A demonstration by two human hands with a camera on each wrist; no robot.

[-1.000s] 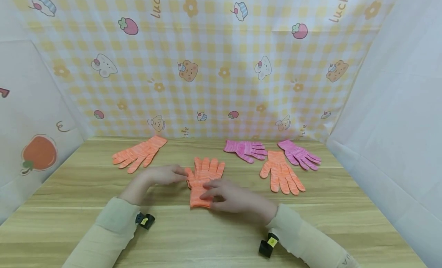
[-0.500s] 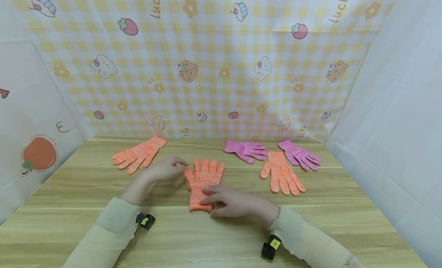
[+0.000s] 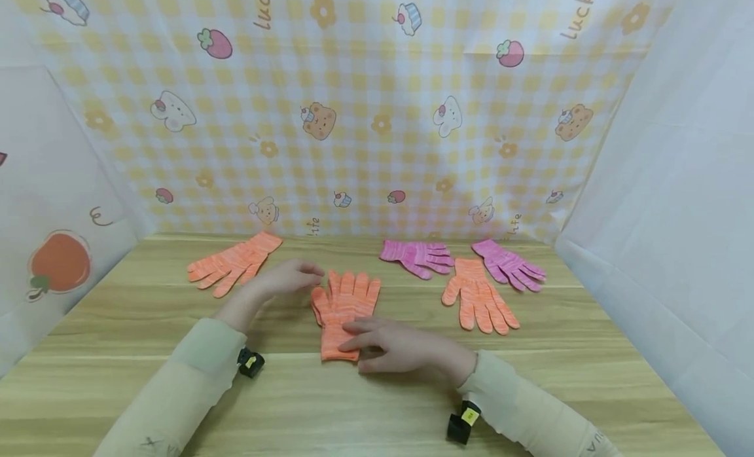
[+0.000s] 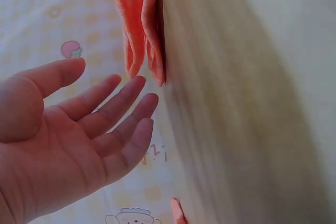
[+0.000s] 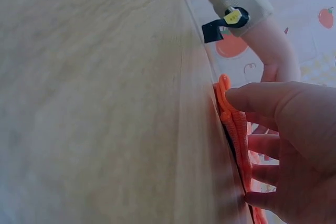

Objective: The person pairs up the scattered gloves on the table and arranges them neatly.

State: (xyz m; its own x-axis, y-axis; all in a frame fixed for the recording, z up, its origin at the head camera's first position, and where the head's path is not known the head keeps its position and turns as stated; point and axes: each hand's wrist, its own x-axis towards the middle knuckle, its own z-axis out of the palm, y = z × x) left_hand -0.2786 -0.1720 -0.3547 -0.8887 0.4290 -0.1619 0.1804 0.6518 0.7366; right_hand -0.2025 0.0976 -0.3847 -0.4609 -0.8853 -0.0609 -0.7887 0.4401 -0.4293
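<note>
Two orange knit gloves (image 3: 349,300) lie stacked in the middle of the table, fingers pointing away and cuffs toward me. Their layers show at the cuff (image 5: 224,85) in the right wrist view. My right hand (image 3: 400,347) rests at the cuff end, its fingers spread over the fabric and the thumb by the cuff's edge. Just off the upper left of the stack is my left hand (image 3: 288,278), holding nothing. In the left wrist view, that hand (image 4: 79,140) has loosely extended fingers, close to the glove fingertips (image 4: 134,61).
A single orange glove (image 3: 235,264) lies back left, beyond my left forearm. On the right are another orange glove (image 3: 480,296) and two pink gloves (image 3: 417,257), one partly beside it. A checked cloth (image 3: 377,149) hangs behind the wooden table (image 3: 330,411).
My left hand has come off the stack's thumb side and moved a little away toward the back. The stacked gloves and my right hand have shifted slightly toward me.
</note>
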